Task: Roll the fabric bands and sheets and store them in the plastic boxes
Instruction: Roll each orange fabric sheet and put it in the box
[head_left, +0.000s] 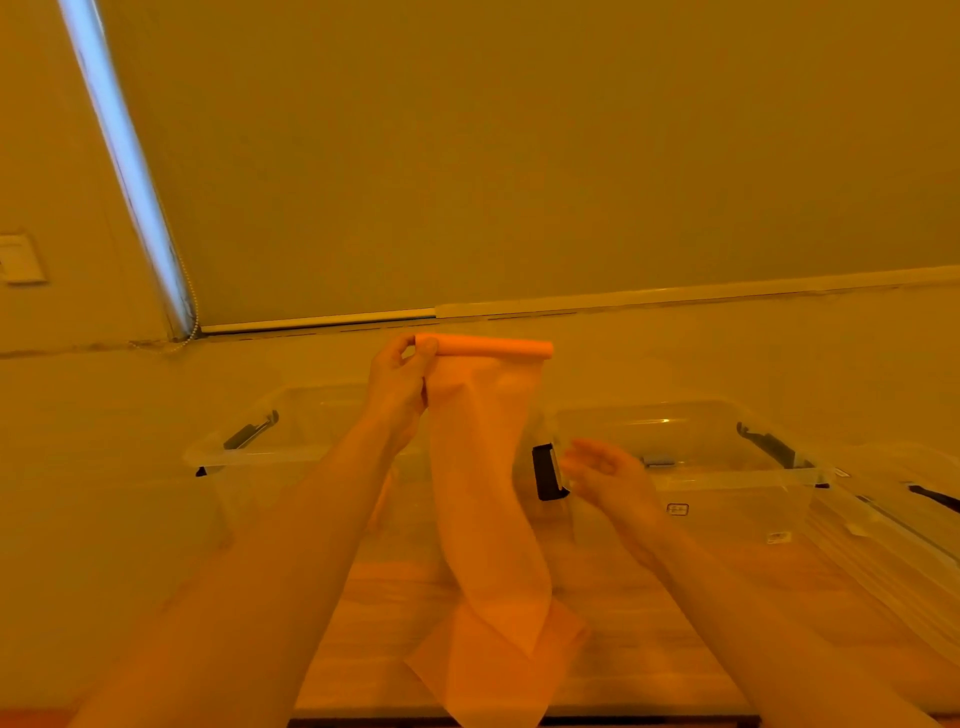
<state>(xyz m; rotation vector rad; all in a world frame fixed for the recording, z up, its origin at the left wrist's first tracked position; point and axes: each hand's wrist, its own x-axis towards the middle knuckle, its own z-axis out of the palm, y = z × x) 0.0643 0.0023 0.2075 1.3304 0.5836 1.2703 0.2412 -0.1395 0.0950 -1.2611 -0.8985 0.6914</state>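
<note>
1. Left clear plastic box with black latch (270, 441), open, sits at far left of the wooden table (649, 649).
2. Left hand (397, 387) is raised and pinches the left end of the small roll at the top of the long thin orange fabric band (483, 493). The rest hangs down, and its tail lies crumpled on the table.
3. Right hand (605, 475) is blurred and looks open, holding nothing. It is near the band but apart from it.
4. Right clear plastic box with black latches (727, 452) is open, just behind the right hand.
5. Step: rolling barely begun. Next, the right hand should take the roll's free end and wind the hanging length evenly, then drop it in a box.
</note>
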